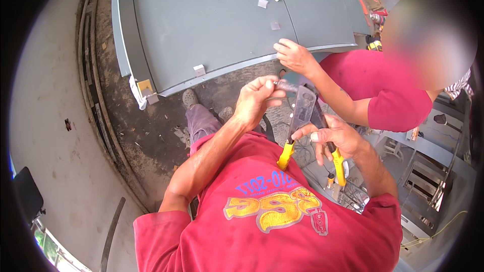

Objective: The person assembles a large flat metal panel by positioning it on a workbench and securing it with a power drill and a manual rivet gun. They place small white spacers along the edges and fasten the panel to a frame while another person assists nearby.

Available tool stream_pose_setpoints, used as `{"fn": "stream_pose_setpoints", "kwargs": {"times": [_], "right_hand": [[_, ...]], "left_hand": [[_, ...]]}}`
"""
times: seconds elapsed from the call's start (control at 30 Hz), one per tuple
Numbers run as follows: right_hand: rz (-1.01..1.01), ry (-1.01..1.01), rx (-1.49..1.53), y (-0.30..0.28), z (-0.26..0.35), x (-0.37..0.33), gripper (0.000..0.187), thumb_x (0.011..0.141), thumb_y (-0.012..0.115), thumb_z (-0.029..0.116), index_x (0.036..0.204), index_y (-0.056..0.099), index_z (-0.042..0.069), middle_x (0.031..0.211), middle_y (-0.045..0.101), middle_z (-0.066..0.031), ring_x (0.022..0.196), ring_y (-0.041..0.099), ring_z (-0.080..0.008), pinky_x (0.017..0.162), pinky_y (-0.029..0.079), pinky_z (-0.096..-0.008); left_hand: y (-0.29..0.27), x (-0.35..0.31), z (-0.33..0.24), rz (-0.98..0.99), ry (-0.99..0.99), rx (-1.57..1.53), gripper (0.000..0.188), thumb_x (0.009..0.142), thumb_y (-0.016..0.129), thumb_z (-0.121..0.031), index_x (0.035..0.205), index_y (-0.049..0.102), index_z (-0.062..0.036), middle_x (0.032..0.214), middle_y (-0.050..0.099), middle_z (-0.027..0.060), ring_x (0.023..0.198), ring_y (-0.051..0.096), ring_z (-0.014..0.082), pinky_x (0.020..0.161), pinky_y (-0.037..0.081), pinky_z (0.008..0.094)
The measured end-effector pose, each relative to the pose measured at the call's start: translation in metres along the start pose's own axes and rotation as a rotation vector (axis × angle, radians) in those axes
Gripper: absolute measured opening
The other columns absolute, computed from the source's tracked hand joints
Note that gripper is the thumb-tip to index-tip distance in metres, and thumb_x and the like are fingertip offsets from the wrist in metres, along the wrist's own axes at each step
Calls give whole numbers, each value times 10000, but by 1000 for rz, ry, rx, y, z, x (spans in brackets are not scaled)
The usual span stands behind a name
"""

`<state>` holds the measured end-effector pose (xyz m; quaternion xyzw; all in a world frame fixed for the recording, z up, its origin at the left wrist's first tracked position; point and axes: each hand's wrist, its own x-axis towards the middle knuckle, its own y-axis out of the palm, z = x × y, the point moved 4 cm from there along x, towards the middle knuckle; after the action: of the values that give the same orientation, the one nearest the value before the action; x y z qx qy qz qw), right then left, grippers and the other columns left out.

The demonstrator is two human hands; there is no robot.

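My right hand (339, 138) is closed around a hand riveter (303, 107) with a dark metal body and yellow grips. The tool is held in front of my chest, its two handles apart and one yellow grip close to my shirt. At the grey nose of the tool, my left hand (257, 102) pinches thumb and fingers together. What lies between those fingertips is too small to make out. Just beyond both hands is the near edge of a large grey-green panel (212, 20).
A co-worker in a red shirt (403, 90) stands at the right, a hand (295, 58) by the panel edge. Small metal pieces (263, 3) lie on the panel; a bracket (199, 70) sits at its edge. Cables lie below; a metal frame (428, 186) stands right, a pale wall (50, 111) left.
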<state>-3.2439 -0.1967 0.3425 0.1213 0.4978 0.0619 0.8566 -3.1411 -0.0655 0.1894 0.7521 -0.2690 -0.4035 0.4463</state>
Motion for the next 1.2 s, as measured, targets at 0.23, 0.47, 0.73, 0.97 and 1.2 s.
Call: {"fn": "stream_pose_setpoints", "kwargs": {"times": [0.23,0.47,0.73,0.97,1.2], "right_hand": [[236,214,183,35,60,18,856,767,466,-22,1487,4,6,1474,321,-299,941,664,-460,376,463,-236],[-146,127,70,35,17,63,563,871,538,182,1350,334,-33,1029,631,-169,662,661,-237,350,437,-221],[-278,-215,-335,10,27,81,488,910,614,344,1219,499,-16,940,599,-80,717,584,-152,624,495,-297],[-25,-386,51,-14,7,88,456,870,688,213,1228,469,35,969,628,-96,893,640,-223,810,503,-375],[-93,-439,-122,-36,9,100,442,877,698,213,1198,494,-11,934,630,-72,863,638,-177,797,513,-331]], "left_hand": [[-5,16,-65,211,-30,221,291,910,666,-200,1112,645,8,1044,687,124,836,695,192,708,579,287],[-23,16,-63,83,15,135,327,913,667,-234,1130,635,9,999,682,114,847,696,199,684,580,289],[-35,15,-55,-106,97,193,244,924,650,-197,1089,652,-18,965,686,76,811,685,156,690,576,271],[-26,6,-77,-116,316,825,371,880,706,-188,1229,641,-82,1060,697,35,952,622,120,828,519,307],[-110,-29,-136,-756,533,1869,333,803,729,-214,1107,680,-88,1068,588,122,1054,546,295,905,457,410]]}}
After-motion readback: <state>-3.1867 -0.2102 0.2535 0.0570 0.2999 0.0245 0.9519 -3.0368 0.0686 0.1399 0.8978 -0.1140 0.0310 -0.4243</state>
